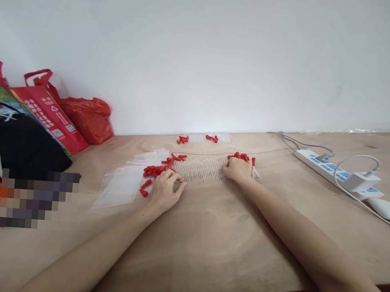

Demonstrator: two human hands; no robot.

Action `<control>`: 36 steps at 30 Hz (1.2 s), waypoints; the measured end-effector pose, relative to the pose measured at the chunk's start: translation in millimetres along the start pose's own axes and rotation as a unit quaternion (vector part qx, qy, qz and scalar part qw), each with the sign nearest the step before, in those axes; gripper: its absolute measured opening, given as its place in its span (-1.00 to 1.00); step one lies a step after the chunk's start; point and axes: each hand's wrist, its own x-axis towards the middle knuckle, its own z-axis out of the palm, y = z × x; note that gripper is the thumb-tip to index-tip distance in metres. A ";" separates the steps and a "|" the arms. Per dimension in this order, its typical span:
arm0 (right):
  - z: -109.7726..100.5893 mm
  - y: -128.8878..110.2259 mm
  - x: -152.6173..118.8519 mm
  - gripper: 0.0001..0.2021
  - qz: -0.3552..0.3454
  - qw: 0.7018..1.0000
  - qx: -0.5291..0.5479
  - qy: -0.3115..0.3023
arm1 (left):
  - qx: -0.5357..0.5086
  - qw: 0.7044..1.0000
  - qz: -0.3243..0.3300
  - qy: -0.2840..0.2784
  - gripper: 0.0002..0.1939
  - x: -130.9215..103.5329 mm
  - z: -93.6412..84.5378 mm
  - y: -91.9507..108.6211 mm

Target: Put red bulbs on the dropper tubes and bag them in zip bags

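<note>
Presently, in the head view, I have both forearms stretched forward: left hand [165,190], loosely bent, beside red pieces [152,171]; right hand [238,168] curled over white sticks [200,169], between both hands. Whether either grips, I cannot tell.

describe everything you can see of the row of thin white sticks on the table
The row of sticks is many thin, whitish pieces lying side by side on the wooden table, its near edge uneven; the material is too fine to tell. The right grip is over its right part, and a few sticks fan out at a slant beyond. The left grip is by its left end; contact there is unclear. Red pieces lie close by near both ends.
</note>
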 end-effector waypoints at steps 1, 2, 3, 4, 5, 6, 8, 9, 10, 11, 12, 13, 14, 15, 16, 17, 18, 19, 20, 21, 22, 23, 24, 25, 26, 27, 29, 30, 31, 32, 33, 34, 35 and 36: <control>0.1 -1.5 1.2 -0.75 0.005 1.000 -0.001 -0.004 | 0.032 0.999 -0.008 0.019 -0.89 2.3 -2.3 -5.2; 0.3 -2.6 2.4 -0.75 0.011 1.000 -0.003 -0.007 | 0.063 0.997 -0.018 0.036 -0.88 4.6 -5.1 -10.9; 0.4 -3.3 3.3 -0.75 0.015 1.000 -0.004 -0.010 | 0.093 0.994 -0.031 0.051 -0.87 6.7 -8.0 -16.9; 0.5 -3.7 4.1 -0.76 0.019 1.000 -0.004 -0.014 | 0.121 0.990 -0.045 0.059 -0.86 8.4 -10.8 -22.7; 0.4 -3.8 4.6 -0.76 0.022 1.000 -0.002 -0.020 | 0.146 0.986 -0.057 0.061 -0.84 9.7 -13.4 -27.9; 0.3 -3.9 5.0 -0.76 0.024 0.999 0.000 -0.026 | 0.167 0.982 -0.065 0.058 -0.82 10.4 -15.5 -32.3; -0.2 -3.7 5.0 -0.76 0.025 0.999 0.005 -0.037 | 0.194 0.978 -0.071 0.044 -0.78 10.7 -17.7 -38.0; -0.5 -3.7 4.8 -0.76 0.023 0.999 0.007 -0.040 | 0.200 0.977 -0.069 0.038 -0.77 10.3 -18.0 -39.4; -0.8 -3.8 4.4 -0.76 0.023 0.999 0.008 -0.040 | 0.204 0.976 -0.066 0.036 -0.76 9.9 -17.7 -40.0; -1.2 -3.9 3.8 -0.76 0.022 0.999 0.009 -0.038 | 0.205 0.976 -0.060 0.035 -0.76 9.5 -17.1 -40.2; -1.7 -4.1 3.0 -0.75 0.020 0.999 0.009 -0.033 | 0.205 0.977 -0.053 0.037 -0.76 9.2 -16.2 -40.1; -2.3 -4.3 2.1 -0.75 0.019 0.999 0.009 -0.029 | 0.205 0.977 -0.046 0.038 -0.76 9.0 -15.3 -40.0; -3.0 -4.5 0.8 -0.74 0.016 1.000 0.009 -0.024 | 0.207 0.977 -0.038 0.038 -0.77 8.9 -14.5 -40.0; -3.8 -4.7 -0.9 -0.74 0.013 1.000 0.010 -0.019 | 0.212 0.976 -0.031 0.037 -0.78 9.0 -14.0 -40.0; -4.6 -4.5 -3.0 -0.73 0.007 1.000 0.013 -0.012 | 0.218 0.975 -0.026 0.037 -0.78 9.1 -13.9 -40.0; -5.3 -3.9 -5.6 -0.73 0.000 1.000 0.017 0.000 | 0.224 0.974 -0.022 0.038 -0.79 9.2 -14.2 -39.7; -5.9 -2.6 -8.8 -0.74 -0.008 1.000 0.025 0.018 | 0.229 0.972 -0.019 0.041 -0.80 9.1 -14.9 -38.9; -6.2 -0.6 -12.5 -0.75 -0.021 0.998 0.036 0.040 | 0.233 0.971 -0.015 0.047 -0.79 8.9 -16.1 -37.6; -6.2 2.4 -16.6 -0.76 -0.039 0.996 0.051 0.064 | 0.234 0.971 -0.009 0.057 -0.79 8.4 -17.4 -35.4; -5.9 6.4 -21.1 -0.78 -0.065 0.992 0.069 0.086 | 0.233 0.970 0.000 0.068 -0.78 7.7 -18.9 -32.6; -5.2 11.2 -25.7 -0.80 -0.095 0.986 0.088 0.104 | 0.231 0.970 0.011 0.077 -0.78 6.9 -20.2 -29.2; -4.2 16.5 -30.2 -0.81 -0.127 0.979 0.107 0.117 | 0.226 0.970 0.024 0.082 -0.78 6.1 -21.2 -25.6; -2.9 22.1 -34.5 -0.82 -0.160 0.971 0.124 0.127 | 0.221 0.971 0.038 0.084 -0.78 5.3 -21.8 -22.0; -1.5 27.6 -38.3 -0.83 -0.188 0.963 0.139 0.134 | 0.216 0.971 0.050 0.083 -0.79 4.7 -22.0 -18.8; -0.1 32.5 -41.6 -0.84 -0.211 0.956 0.150 0.138 | 0.213 0.972 0.061 0.080 -0.80 4.4 -21.8 -16.2; 1.3 36.6 -44.1 -0.85 -0.228 0.950 0.160 0.141 | 0.211 0.972 0.068 0.080 -0.81 4.2 -21.4 -14.1; 3.5 41.4 -47.3 -0.87 -0.251 0.941 0.178 0.139 | 0.197 0.974 0.071 0.085 -0.82 4.2 -19.8 -11.2; 4.2 42.0 -48.1 -0.88 -0.258 0.938 0.188 0.137 | 0.177 0.978 0.071 0.091 -0.82 4.0 -18.7 -9.7; 4.6 41.7 -48.5 -0.89 -0.265 0.934 0.199 0.135 | 0.147 0.982 0.071 0.097 -0.83 3.4 -17.5 -7.7; 4.7 40.7 -48.9 -0.90 -0.271 0.931 0.207 0.133 | 0.111 0.986 0.075 0.100 -0.84 2.3 -16.0 -5.0; 4.6 39.3 -49.3 -0.90 -0.277 0.928 0.214 0.132 | 0.072 0.989 0.083 0.098 -0.85 0.8 -14.3 -1.7; 4.4 37.8 -49.9 -0.89 -0.284 0.925 0.217 0.131 | 0.038 0.991 0.094 0.089 -0.86 -1.1 -12.4 2.2; 4.2 36.4 -50.7 -0.88 -0.291 0.923 0.218 0.128 | 0.010 0.992 0.104 0.073 -0.88 -3.3 -10.3 6.5; 4.1 35.3 -51.7 -0.87 -0.300 0.921 0.216 0.125 | -0.012 0.992 0.112 0.052 -0.89 -5.5 -8.0 10.7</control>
